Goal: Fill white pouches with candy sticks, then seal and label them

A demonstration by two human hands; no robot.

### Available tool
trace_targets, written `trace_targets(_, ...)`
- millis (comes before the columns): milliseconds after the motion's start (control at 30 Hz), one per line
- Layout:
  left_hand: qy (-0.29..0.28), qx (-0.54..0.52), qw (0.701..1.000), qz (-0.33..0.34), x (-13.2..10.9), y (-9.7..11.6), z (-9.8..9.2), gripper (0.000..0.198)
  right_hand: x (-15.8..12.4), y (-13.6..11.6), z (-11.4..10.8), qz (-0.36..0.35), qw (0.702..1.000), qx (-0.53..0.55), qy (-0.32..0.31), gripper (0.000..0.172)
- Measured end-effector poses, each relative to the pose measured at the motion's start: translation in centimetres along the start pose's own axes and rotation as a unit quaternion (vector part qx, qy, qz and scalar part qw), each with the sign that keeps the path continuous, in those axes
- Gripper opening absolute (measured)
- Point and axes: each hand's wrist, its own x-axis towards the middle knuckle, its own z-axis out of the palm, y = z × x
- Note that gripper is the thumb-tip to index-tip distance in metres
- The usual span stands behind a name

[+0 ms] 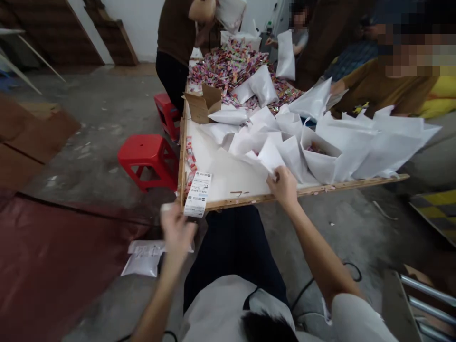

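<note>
My right hand [284,186] pinches the edge of a white bag [271,155] at the table's front edge. My left hand [178,229] is smeared by motion beside the table's left corner; a small white piece shows at its fingertips, too blurred to name. Close to it, a strip of printed labels [198,194] hangs over the corner. Several white bags stand open along the front of the table [228,173], one of them [322,154] with small packets inside. Filled white bags [261,88] lie on a large pile of colourful small packets [228,69].
Two red stools [142,149] stand left of the table. An open cardboard box [203,105] sits on its left side. White packages [142,263] lie low at the left. People [176,42] are around the far side and right.
</note>
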Motion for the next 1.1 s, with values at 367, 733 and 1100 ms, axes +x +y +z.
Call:
trace_targets(367, 0.064, -0.179, 0.963, -0.191, -0.2, -0.7, 8.6, 0.058, -12.1, -7.5, -2.1, -0.122, 0.940, 0.301, -0.103, 0.015)
trace_targets(733, -0.042, -0.224, 0.960, -0.166, -0.3, -3.8, 6.1, 0.045, -7.0, -2.9, -3.0, -0.087, 0.913, 0.389, -0.090, 0.025)
trace_targets(1100, -0.021, -0.188, 0.980, -0.067, 5.8, -2.6, 8.4, 0.038, -8.3, 3.0, 1.1, 0.155, 0.866, 0.473, -0.052, 0.042)
